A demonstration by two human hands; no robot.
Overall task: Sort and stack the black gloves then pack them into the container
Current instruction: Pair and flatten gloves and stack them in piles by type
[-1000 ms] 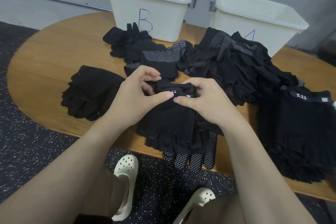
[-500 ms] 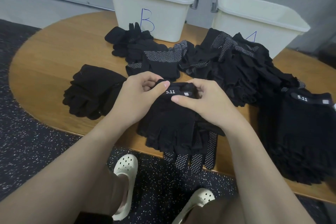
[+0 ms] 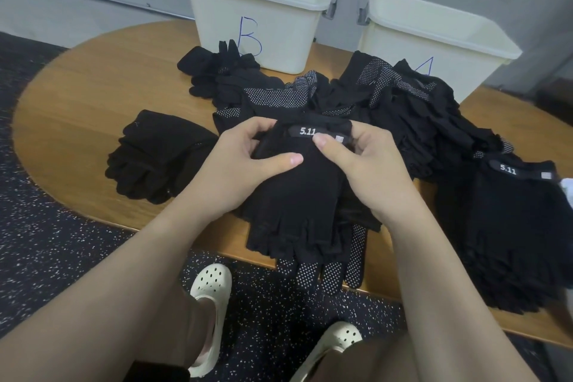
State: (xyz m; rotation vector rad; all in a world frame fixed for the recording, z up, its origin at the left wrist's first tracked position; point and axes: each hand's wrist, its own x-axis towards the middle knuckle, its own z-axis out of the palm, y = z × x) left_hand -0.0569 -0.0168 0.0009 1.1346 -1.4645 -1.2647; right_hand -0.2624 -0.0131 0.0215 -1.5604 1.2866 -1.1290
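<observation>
Grey wall and speckled dark floor frame a rounded wooden counter (image 3: 93, 96), and at its near edge sits what I care about: a fingerless black glove (image 3: 297, 195) with a "5.11" cuff label, lying on top of a small stack (image 3: 325, 260) whose lower gloves have dotted fingers hanging over the counter's edge. My left hand (image 3: 245, 170) grips the glove's cuff on its left side, thumb laid across the fabric, fingers curled behind; my right hand (image 3: 369, 167) pinches the cuff at the label, thumb on top. I judge I am squaring this glove onto the stack. The risk starts right there: the stack overhangs the edge, so a tug toward me could drag the lot onto the floor. Just behind, a loose heap of dotted gloves (image 3: 387, 108) touches the stack, and a careless lift could snag one and mix the kinds. To the right a second labelled pile (image 3: 521, 226) lies close to the edge too; to the left a plain folded pile (image 3: 161, 155) sits apart. Bin B (image 3: 263, 3) and the other bin (image 3: 434, 37) stand at the back, so packing means carrying floppy stacks over the heap, where they may slump.
</observation>
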